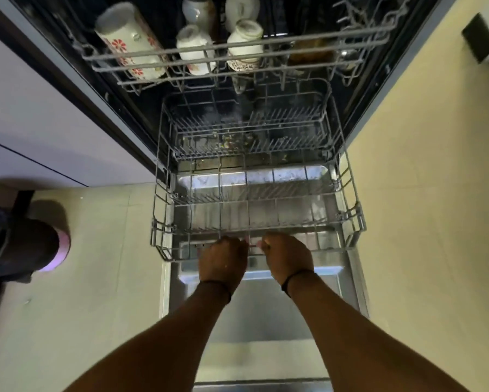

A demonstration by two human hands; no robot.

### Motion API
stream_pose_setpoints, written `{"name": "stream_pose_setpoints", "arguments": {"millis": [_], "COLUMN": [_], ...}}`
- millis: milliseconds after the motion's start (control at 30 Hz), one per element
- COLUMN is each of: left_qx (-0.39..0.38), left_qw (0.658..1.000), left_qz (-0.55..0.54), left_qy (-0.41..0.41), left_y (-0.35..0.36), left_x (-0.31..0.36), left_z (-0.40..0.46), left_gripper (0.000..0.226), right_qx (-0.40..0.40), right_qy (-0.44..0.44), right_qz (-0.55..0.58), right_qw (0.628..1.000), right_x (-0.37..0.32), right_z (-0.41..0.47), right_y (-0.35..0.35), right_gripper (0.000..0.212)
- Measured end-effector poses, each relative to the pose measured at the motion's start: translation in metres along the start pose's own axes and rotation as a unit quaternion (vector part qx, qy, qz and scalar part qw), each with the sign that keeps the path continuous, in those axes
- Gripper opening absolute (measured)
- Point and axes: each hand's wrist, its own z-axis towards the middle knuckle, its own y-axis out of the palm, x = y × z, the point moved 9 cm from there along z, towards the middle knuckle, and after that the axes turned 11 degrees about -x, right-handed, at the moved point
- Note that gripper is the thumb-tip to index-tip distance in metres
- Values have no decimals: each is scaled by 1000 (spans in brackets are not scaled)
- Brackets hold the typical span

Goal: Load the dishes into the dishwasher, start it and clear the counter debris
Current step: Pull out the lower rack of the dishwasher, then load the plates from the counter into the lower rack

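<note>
While both hands, left hand [223, 260] and right hand [288, 257], grip the front rail of the empty lower rack [164, 210], they sit close together. Moving it evenly with both should keep it on its tracks.

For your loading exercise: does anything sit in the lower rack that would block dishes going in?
Nothing visible: the lower rack holds no dishes. Both hands, left hand and right hand, grip its front rim.

The racks [254, 199] are grey coated wire; the door [266, 315] is dull brushed metal. Glossy white ceramic mugs [130, 38] sit above. The floor [421, 222] is smooth, matt, cream tile.
</note>
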Motion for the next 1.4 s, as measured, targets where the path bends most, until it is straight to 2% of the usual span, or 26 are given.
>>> {"name": "stream_pose_setpoints", "arguments": {"millis": [133, 333, 533, 767, 867, 1000, 1133, 1400], "left_qx": [-38, -110, -130, -131, -124, -41, -7, 82], "left_qw": [999, 993, 989, 990, 991, 994, 996, 995], "left_qz": [9, 33, 66, 49, 58, 92, 87, 58], "left_qy": [-25, -36, 4, 2, 7, 48, 34, 19], "left_y": [20, 47, 73, 78, 69, 21, -38, -241], "left_x": [2, -7, -5, -3, 1, 4, -2, 6], "left_z": [-39, -90, -141, -154, -159, -163, -181, -243], "left_gripper": [45, 42, 37, 35, 31, 35, 32, 32], "right_qx": [-22, -84, -80, -74, -64, 0, 7, 42], "right_qy": [24, 82, 150, 136, 116, 45, 26, -35], "right_qz": [28, 39, 29, -41, -95, -120, -126, -156], "right_qw": [999, 992, 985, 987, 987, 992, 992, 986], "right_x": [11, 12, 16, 14, 1, -34, -62, -176], "right_z": [-36, -91, -140, -154, -154, -163, -183, -245], "right_y": [30, 65, 96, 103, 102, 72, 23, -130], "right_gripper": [21, 32, 36, 34, 40, 45, 54, 58]}}
